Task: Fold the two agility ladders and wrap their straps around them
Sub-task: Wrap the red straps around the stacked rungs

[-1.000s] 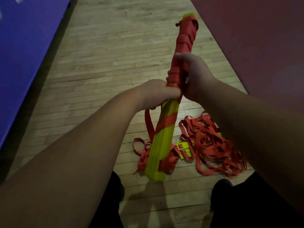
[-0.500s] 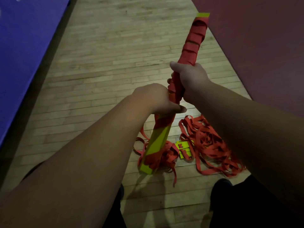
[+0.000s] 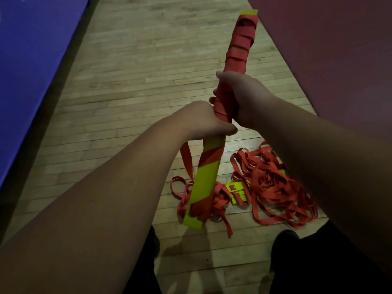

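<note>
Two mats and two ladders here. The blue mat (image 3: 31,71) is far left, then bare wood floor (image 3: 137,81). The left hand (image 3: 201,122) is curled round the first ladder (image 3: 206,177), a stacked yellow bundle held tilted. Its top half is wound in red strap (image 3: 187,160) and the loose tail hangs to the floor. The right hand (image 3: 244,98) is clamped on the wrapped part just above, touching the left. The second ladder (image 3: 275,187) is a tangled heap on the floor to the right, then the red mat (image 3: 339,60).
</note>
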`<move>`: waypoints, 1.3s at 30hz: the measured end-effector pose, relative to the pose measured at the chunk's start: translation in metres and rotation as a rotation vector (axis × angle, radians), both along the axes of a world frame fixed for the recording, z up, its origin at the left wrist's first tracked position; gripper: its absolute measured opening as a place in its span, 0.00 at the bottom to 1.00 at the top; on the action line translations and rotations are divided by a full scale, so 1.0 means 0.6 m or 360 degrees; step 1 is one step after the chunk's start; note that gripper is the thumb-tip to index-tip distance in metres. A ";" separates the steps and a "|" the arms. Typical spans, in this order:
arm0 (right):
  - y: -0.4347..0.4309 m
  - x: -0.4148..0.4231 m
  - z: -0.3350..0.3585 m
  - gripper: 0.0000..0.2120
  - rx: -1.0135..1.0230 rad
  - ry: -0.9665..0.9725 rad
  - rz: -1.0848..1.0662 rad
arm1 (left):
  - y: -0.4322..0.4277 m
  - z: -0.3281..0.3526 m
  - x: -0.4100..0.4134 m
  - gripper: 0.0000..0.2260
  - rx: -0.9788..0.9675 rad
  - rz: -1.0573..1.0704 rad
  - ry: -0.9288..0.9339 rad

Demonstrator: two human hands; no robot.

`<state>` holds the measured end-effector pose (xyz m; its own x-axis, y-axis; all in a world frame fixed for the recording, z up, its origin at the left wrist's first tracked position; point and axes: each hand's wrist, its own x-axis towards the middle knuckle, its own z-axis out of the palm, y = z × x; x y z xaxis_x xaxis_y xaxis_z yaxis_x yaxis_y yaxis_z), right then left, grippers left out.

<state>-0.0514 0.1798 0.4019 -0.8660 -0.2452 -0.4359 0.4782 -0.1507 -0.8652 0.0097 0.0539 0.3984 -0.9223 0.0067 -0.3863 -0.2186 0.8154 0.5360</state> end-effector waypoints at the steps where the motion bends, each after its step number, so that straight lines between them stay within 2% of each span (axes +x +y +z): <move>1: 0.004 -0.001 0.005 0.15 -0.0056 0.0005 0.0000 | -0.003 0.004 0.000 0.19 0.0056 -0.0005 -0.0011; 5: 0.022 -0.004 0.017 0.17 -0.0479 -0.0031 -0.0066 | -0.004 0.018 0.006 0.20 0.0419 -0.0073 -0.0106; 8: 0.021 -0.003 0.019 0.12 -0.0678 -0.0168 -0.0154 | 0.003 0.021 0.004 0.19 0.0425 -0.0059 -0.0131; 12: 0.015 -0.003 0.009 0.04 -0.0474 -0.0215 -0.0211 | 0.013 0.018 0.002 0.17 0.0208 -0.0051 -0.0128; 19: 0.009 -0.002 0.007 0.03 -0.0346 -0.0252 -0.0208 | 0.020 0.009 0.002 0.19 0.0075 0.0000 -0.0083; 21: 0.008 -0.006 0.008 0.06 -0.0269 -0.0242 -0.0253 | 0.021 0.011 -0.002 0.22 -0.0064 -0.0028 -0.0059; 24: 0.006 -0.003 -0.003 0.14 0.0086 -0.0120 -0.0237 | 0.016 0.002 0.000 0.29 -0.0367 -0.0157 -0.0076; 25: 0.005 0.000 -0.007 0.17 0.0164 -0.0081 -0.0197 | 0.011 -0.002 0.001 0.29 -0.0371 -0.0166 -0.0094; 27: 0.004 0.004 0.000 0.20 0.0162 -0.0028 -0.0102 | 0.000 0.001 0.003 0.26 -0.0168 -0.0106 -0.0129; 29: 0.008 0.000 0.021 0.23 0.0026 -0.0006 -0.0067 | -0.011 0.013 0.001 0.22 0.0078 -0.0003 -0.0102; 31: 0.019 -0.011 0.038 0.31 -0.0071 -0.0022 -0.0047 | -0.019 0.026 -0.002 0.19 0.0334 0.0107 -0.0016; 33: 0.028 -0.015 0.036 0.38 -0.0004 -0.0032 0.0010 | -0.027 0.037 -0.005 0.22 0.0583 0.0200 0.0069; 36: 0.029 0.016 0.017 0.40 0.0203 -0.0090 0.0106 | -0.041 0.054 -0.006 0.19 0.0817 0.0320 0.0199; 39: 0.028 0.079 0.027 0.43 0.0366 -0.0113 0.0364 | -0.050 0.075 -0.004 0.18 0.1038 0.0464 0.0303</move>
<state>-0.0042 0.1966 0.4183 -0.7654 -0.3177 -0.5597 0.5374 0.1629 -0.8274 0.0075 0.0238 0.4434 -0.9724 -0.0754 -0.2207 -0.2325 0.2414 0.9421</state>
